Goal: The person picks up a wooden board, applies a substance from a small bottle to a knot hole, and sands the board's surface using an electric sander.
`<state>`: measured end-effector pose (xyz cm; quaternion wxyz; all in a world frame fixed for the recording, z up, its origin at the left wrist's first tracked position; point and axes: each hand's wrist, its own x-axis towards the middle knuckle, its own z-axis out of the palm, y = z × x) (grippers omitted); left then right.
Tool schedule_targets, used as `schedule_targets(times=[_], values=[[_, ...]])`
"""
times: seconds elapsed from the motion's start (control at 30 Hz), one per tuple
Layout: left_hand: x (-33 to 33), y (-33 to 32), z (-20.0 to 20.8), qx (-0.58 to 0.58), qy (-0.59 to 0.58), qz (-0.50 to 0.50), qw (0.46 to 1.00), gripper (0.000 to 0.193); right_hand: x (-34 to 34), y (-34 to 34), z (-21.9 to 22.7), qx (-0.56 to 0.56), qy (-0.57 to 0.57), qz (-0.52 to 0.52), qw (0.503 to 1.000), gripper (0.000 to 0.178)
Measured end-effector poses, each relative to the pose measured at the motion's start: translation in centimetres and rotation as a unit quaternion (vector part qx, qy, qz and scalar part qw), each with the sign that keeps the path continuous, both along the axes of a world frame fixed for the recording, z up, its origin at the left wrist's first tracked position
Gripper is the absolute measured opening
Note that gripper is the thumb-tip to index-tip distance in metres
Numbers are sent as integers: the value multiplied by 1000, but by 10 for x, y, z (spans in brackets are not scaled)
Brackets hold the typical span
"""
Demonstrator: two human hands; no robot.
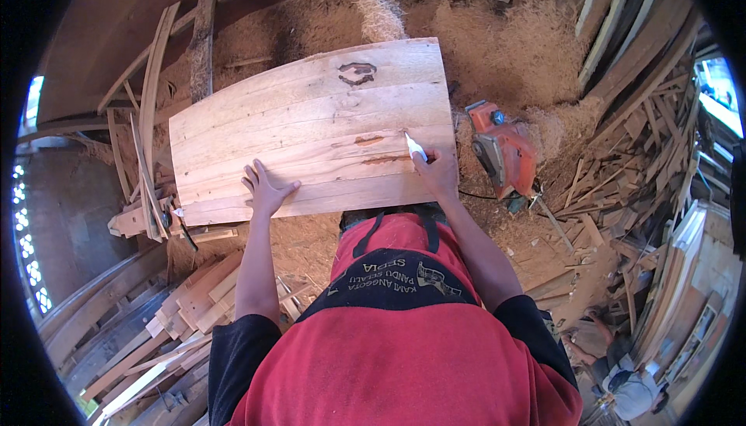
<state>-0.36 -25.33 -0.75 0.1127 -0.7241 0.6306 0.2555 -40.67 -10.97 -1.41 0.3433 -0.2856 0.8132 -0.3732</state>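
Fingers of right hand (437,175) pinch a white tube (415,146), nozzle aimed 11 o'clock at the plank crack (386,159); left hand (265,189) lies splayed flat on the wooden panel (311,115).

One view only: a fisheye camera on the person's head looks steeply down past the red-and-black shirt front. It sits close above the pale, wide wooden board (311,127), which fills the upper middle. Both forearms enter from the lower edge. Straight planks bow near the dark round rim; the sawdust-covered floor (513,45) surrounds the board.
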Motion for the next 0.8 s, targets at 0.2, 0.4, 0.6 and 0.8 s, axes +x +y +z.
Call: schedule_targets(times=[0.2, 0.4, 0.6, 0.8], values=[[0, 0, -3, -3, 7, -2, 1000, 150, -2, 2, -3, 0, 25, 14, 1000, 31], [10, 1, -13, -24, 21, -14, 999, 150, 1, 1, 6, -20, -1, 15, 1000, 29], [12, 0, -17, -31, 20, -21, 999, 150, 0, 0, 0, -26, 4, 6, 1000, 28], [9, 1, -12, -34, 26, -20, 999, 150, -1, 0, -6, -31, 12, 2, 999, 28]])
